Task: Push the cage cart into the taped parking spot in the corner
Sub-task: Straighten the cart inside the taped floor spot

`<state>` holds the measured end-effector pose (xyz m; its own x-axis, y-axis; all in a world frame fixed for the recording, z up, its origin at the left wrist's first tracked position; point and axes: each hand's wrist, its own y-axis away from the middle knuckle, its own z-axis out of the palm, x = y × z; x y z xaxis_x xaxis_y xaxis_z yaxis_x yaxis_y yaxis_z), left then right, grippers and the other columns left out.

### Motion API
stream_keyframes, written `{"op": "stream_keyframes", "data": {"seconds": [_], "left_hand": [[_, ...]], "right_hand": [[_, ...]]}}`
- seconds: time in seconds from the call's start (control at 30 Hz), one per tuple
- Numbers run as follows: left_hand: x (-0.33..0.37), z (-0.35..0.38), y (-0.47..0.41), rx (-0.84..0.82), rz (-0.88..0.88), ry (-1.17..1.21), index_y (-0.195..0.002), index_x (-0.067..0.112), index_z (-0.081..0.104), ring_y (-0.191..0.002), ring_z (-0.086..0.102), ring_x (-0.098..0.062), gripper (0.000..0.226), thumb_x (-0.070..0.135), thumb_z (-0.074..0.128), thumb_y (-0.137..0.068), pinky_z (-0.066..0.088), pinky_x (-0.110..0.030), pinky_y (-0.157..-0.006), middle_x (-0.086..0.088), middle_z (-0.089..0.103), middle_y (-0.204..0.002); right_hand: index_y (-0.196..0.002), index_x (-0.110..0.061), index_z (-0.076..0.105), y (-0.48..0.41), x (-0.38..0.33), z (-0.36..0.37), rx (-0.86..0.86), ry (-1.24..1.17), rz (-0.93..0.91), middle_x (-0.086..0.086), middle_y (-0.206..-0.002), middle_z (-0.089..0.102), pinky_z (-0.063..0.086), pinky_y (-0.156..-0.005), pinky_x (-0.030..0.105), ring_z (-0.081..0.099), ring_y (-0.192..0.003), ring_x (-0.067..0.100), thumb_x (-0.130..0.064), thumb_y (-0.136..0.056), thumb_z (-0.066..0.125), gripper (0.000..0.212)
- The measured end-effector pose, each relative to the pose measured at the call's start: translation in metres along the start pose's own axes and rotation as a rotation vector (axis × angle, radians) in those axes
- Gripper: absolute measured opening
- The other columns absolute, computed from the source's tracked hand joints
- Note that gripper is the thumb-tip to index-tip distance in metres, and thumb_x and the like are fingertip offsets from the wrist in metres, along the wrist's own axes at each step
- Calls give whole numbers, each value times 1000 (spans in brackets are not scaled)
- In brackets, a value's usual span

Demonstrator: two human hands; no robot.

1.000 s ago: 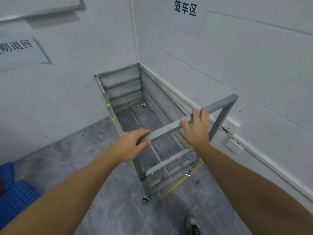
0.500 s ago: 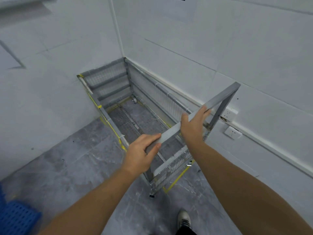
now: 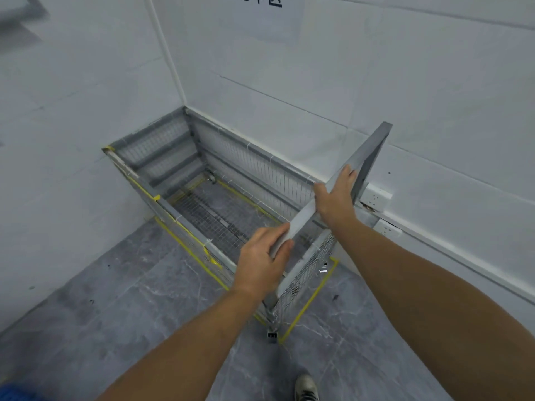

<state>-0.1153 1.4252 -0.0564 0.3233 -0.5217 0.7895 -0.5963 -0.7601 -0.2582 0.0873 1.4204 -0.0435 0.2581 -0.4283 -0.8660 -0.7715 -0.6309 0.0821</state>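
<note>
**Cage cart in the corner, both hands on the bar**

I see the cage cart (image 3: pixel 220 204) sitting in the corner where the two white walls meet, its far end against the left wall and its long side running just beside the right wall. Yellow floor tape (image 3: pixel 308 302) shows along the near end and the left side of the cart; the near corner caster (image 3: pixel 272 334) sits right at the tape's corner. Whether every wheel is inside the line, I cannot tell.

The grey handle bar (image 3: pixel 324 192) rises tilted above the near end. My left hand (image 3: pixel 262 263) is wrapped over its lower end, thumb on one side and fingers curled round the other, a closed hold on the bar. My right hand (image 3: pixel 335 198) lies further up the bar, fingers extended along it and thumb hooked over the near edge, gripping it as well.

Two white wall sockets (image 3: pixel 376 195) sit just beside the bar's upper end. A shoe (image 3: pixel 306 387) shows on the grey marble-pattern floor below the cart. A sign with black characters (image 3: pixel 260 0) is cut off at the top edge.
</note>
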Motion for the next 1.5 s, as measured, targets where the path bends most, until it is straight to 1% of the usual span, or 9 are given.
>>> {"op": "stream_keyframes", "data": {"seconds": [0.37, 0.53, 0.6, 0.73, 0.93, 1.07, 1.17, 1.27, 1.5], "left_hand": [[3, 16, -14, 36, 9, -10, -126, 16, 64, -99, 57, -1, 33, 25, 63, -94, 46, -16, -87, 10, 61, -109], [4, 11, -12, -21, 27, -53, -131, 16, 60, -98, 53, 0, 36, 29, 60, -96, 41, -9, -85, 5, 61, -114], [5, 9, -13, -45, 24, -53, -132, 16, 58, -100, 55, -5, 38, 30, 58, -97, 44, -17, -87, 2, 61, -116], [6, 4, -14, -120, 29, -87, -138, 19, 51, -103, 55, -13, 42, 31, 54, -98, 46, -31, -88, 0, 58, -120], [0, 7, -17, -152, 60, -212, -140, 23, 47, -105, 54, -19, 46, 39, 51, -97, 47, -37, -85, 0, 59, -120], [0, 7, -14, -77, 136, -369, -134, 20, 54, -91, 59, -24, 47, 46, 44, -95, 51, -43, -73, -1, 66, -107], [3, 8, -16, -43, 182, -504, -127, 20, 59, -84, 62, -25, 45, 47, 43, -95, 51, -43, -68, 1, 70, -102], [5, 11, -14, -6, 191, -648, -125, 22, 60, -82, 62, -24, 42, 47, 48, -94, 49, -41, -67, 2, 70, -99], [35, 37, -12, 100, 8, -885, -117, 24, 55, -79, 63, -26, 41, 53, 40, -92, 50, -37, -61, 0, 66, -91]], "right_hand": [[-155, -17, -3, -22, 0, -6, -3, -5, -11, 5, -163, -18, 20, -85, 19, 23, -142, 20, -30, -101, 43, 72], [-156, -17, 1, -16, 6, -4, 3, 25, -55, 7, -164, -12, 23, -109, 35, 16, -148, 24, -39, -100, 43, 73], [-156, -19, 7, -15, 14, -4, -10, 72, -89, 9, -165, -6, 21, -115, 44, 14, -149, 28, -46, -100, 40, 71], [-153, -24, 15, -14, 26, -16, -42, 266, -124, 5, -163, 13, 21, -115, 59, 8, -149, 33, -60, -96, 30, 69], [-148, -21, 28, -11, 35, -24, -61, 368, -221, 10, -151, 32, 26, -111, 59, 22, -139, 37, -64, -90, 25, 72], [-142, -21, 32, -13, 38, -27, -63, 413, -264, 12, -150, 31, 31, -108, 59, 20, -140, 35, -66, -89, 22, 70], [-136, -29, 33, -15, 42, -32, -42, 477, -343, 9, -151, 27, 37, -103, 61, 19, -142, 32, -66, -92, 25, 58], [-139, -29, 35, -24, 53, -42, -50, 491, -470, 11, -159, 18, 24, -112, 60, 11, -149, 29, -63, -95, 28, 56], [-145, -32, 41, -85, 76, -87, -299, 546, -851, 9, -159, 25, 20, -114, 59, 17, -148, 28, -64, -93, 34, 61]]}}
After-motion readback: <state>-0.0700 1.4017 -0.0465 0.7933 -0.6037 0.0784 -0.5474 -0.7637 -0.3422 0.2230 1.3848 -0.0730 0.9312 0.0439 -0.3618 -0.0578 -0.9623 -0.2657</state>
